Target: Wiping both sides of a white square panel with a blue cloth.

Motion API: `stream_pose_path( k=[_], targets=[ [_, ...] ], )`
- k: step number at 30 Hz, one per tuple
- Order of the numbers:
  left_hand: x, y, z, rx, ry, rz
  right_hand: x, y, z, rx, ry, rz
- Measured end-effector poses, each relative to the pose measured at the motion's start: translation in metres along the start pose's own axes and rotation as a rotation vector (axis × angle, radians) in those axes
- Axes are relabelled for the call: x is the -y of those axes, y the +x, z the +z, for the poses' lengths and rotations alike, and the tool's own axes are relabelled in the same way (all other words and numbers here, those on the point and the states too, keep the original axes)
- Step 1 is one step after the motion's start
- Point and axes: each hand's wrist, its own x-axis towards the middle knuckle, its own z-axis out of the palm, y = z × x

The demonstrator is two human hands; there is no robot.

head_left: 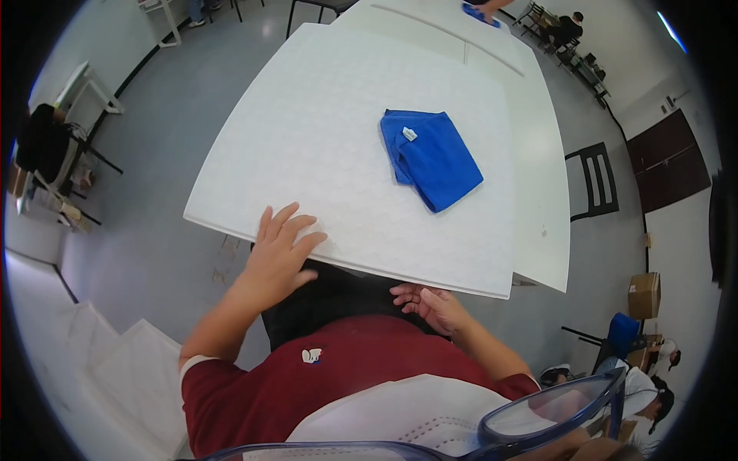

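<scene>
A folded blue cloth (432, 161) with a small white tag lies on the white tabletop (300, 138), right of its middle. My left hand (282, 248) is over the near left edge of the table, fingers spread and holding nothing; whether the fingertips touch the surface is hard to tell. Just below the near edge, toward the right, my right hand (429, 305) is turned partly palm up with loosely curled fingers and nothing visible in it. The cloth is apart from both hands.
Across the table another person's hand (489, 7) rests on a blue cloth (479, 15). A black chair (594, 181) stands right of the table, another chair (320, 6) beyond its far left side. Cardboard box (644, 295) and seated people are at the right.
</scene>
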Motion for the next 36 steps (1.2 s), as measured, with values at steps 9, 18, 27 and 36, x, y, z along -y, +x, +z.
stream_pose_path(
  k=[9, 18, 27, 36],
  targets=[
    [0.184, 0.092, -0.043, -0.154, -0.201, -0.379, -0.009, 0.008, 0.016, -0.193, 0.264, -0.114],
    [0.287, 0.145, 0.007, 0.205, -0.805, -0.967, -0.010, 0.010, 0.025, -0.332, 0.179, -0.135],
    [0.295, 0.145, 0.023, 0.148, -1.093, -0.911, -0.005, 0.011, 0.025, -0.341, 0.196, -0.149],
    [0.298, 0.127, 0.026, 0.051, -1.070, -0.905, 0.015, 0.011, 0.009, -0.298, 0.171, -0.178]
  ],
)
